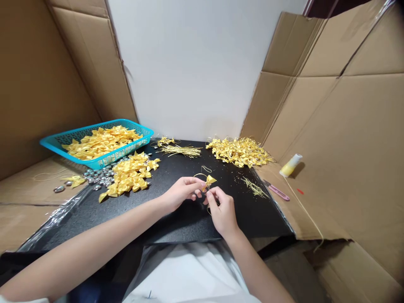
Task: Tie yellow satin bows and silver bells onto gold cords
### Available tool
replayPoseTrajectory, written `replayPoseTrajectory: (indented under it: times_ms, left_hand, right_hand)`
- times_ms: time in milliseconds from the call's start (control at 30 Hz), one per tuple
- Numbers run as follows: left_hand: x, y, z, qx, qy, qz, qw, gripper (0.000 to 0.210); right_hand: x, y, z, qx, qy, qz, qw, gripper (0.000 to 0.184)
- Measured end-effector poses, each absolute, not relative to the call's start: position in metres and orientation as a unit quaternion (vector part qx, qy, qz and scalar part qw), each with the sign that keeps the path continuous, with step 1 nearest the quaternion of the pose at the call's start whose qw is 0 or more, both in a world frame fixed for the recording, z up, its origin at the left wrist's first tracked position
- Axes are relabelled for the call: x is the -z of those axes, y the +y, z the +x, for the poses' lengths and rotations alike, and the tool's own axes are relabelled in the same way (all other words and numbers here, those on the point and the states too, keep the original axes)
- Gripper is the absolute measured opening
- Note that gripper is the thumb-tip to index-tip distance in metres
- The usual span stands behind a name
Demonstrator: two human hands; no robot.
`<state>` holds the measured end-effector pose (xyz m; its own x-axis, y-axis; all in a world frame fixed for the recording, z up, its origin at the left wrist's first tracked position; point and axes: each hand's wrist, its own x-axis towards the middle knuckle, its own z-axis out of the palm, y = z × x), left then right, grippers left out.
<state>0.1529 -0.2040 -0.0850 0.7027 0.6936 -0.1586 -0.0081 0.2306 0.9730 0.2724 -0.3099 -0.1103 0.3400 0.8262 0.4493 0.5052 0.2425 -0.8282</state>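
Observation:
Over the middle of the black tabletop, my left hand pinches a small yellow ribbon bow between thumb and fingers. My right hand is closed just below the bow, its thumb and forefinger pressed together on a thin gold cord. The cord loops out above the left fingers and hangs below the right ones. Its exact path between the two hands is hidden by the fingers.
Left: a turquoise basket of yellow bows, a loose bow pile and silver beads. Behind: gold cord lengths. Right: corded bows, cord scraps, a pink cutter, a thread spool. Cardboard walls flank the table.

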Motion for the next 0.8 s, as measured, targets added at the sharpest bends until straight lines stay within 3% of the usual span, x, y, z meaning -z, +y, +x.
replayPoseTrajectory:
  times_ms: [367, 433, 567, 800]
  left_hand:
    - [0.092, -0.202, 0.155, -0.261, 0.296, 0.593, 0.702, 0.029]
    - [0.092, -0.204, 0.156, -0.282, 0.296, 0.603, 0.685, 0.027]
    - [0.09, -0.213, 0.158, -0.301, 0.288, 0.618, 0.667, 0.026]
    - [0.094, -0.215, 0.16, -0.298, 0.275, 0.61, 0.681, 0.023]
  right_hand:
    - [0.113, -0.309, 0.274, -0.112, -0.551, -0.606, 0.563, 0.02]
    - [0.113, -0.309, 0.273, -0.05, -0.539, -0.617, 0.572, 0.013]
    - [0.112, -0.31, 0.269, 0.118, -0.532, -0.626, 0.557, 0.021]
    - [0.112, -0.311, 0.268, 0.184, -0.527, -0.642, 0.526, 0.013]
